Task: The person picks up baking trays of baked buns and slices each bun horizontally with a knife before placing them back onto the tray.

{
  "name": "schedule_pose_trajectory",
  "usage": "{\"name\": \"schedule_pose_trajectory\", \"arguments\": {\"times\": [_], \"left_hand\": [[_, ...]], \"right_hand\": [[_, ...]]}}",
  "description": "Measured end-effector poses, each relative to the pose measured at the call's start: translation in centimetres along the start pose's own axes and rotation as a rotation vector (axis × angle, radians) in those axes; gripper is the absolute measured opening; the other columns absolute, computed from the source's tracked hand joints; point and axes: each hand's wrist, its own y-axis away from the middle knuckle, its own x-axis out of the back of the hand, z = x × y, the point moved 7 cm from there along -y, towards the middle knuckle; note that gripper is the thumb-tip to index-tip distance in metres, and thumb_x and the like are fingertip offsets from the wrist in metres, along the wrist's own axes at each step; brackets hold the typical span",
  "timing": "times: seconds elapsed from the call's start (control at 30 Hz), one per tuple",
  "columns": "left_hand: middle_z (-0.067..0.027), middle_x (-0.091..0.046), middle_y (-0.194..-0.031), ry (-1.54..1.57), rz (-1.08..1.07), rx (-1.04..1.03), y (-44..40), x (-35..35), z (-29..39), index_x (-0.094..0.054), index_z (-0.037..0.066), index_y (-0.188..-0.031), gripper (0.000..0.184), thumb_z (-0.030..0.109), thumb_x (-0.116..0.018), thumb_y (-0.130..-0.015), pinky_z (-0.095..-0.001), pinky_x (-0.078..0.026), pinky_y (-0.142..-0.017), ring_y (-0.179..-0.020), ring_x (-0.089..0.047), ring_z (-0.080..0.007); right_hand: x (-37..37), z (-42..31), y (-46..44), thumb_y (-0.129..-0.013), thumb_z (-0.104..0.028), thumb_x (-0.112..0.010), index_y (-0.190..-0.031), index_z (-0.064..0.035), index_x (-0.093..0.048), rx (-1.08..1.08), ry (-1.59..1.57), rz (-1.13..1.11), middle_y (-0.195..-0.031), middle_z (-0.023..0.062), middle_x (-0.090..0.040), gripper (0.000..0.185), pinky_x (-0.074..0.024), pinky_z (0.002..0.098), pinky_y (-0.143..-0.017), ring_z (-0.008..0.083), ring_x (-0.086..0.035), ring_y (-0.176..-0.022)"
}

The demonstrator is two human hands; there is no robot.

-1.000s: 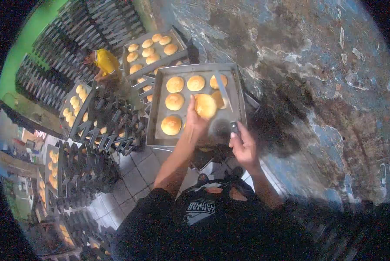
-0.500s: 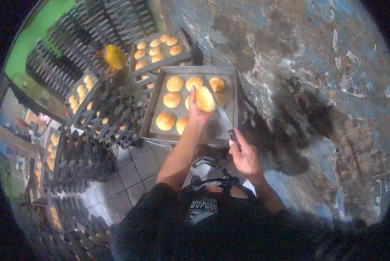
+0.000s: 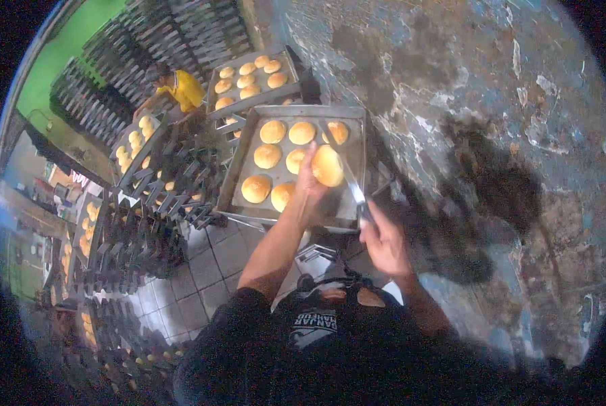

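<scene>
My left hand is closed on a round golden bun, held up over a metal baking tray. In my right hand is a knife with a dark handle, its long blade pointing up and away along the bun's right side. Whether the blade cuts into the bun or only lies against it I cannot tell. Several other buns rest in rows on the tray, some partly hidden behind my left hand and the held bun.
Another tray of buns stands behind on a stack. Stacked trays fill the left side, near a person in a yellow shirt. A stained, peeling wall rises on the right. Grey floor tiles show below.
My left hand has brought the bun slightly down and right. The knife has shifted a little with my right hand. The person in yellow is more upright, with an arm toward the buns.
</scene>
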Motion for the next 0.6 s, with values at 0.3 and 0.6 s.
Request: {"name": "schedule_pose_trajectory", "arguments": {"times": [0.3, 0.6], "left_hand": [[-0.0055, -0.072, -0.094, -0.066, 0.076, 0.053, 0.8, 1.3, -0.9, -0.066, 0.011, -0.106, 0.034, 0.043, -0.066, -0.095, -0.0400, -0.059, -0.080, -0.085, -0.071, -0.0218], [-0.0047, -0.072, -0.091, -0.181, 0.068, 0.031, 0.7, 1.8, -1.3, -0.067, 0.012, -0.104, 0.036, 0.046, -0.068, -0.092, -0.0405, -0.059, -0.076, -0.082, -0.071, -0.0225]], "right_hand": [[-0.6, 0.1, 0.3, -0.099, -0.023, -0.061, -0.142, -0.0044, -0.052, -0.025, -0.045, 0.017, -0.080, 0.0205, -0.068, 0.048, -0.0537, 0.0391, -0.067, 0.0274, -0.067, -0.066], [-1.0, -1.3, -0.3, -0.100, -0.023, -0.060, -0.144, -0.0073, -0.051, -0.098, -0.035, -0.007, -0.073, 0.0132, -0.066, 0.048, -0.0527, 0.0368, -0.065, 0.0176, -0.063, -0.065]]}}
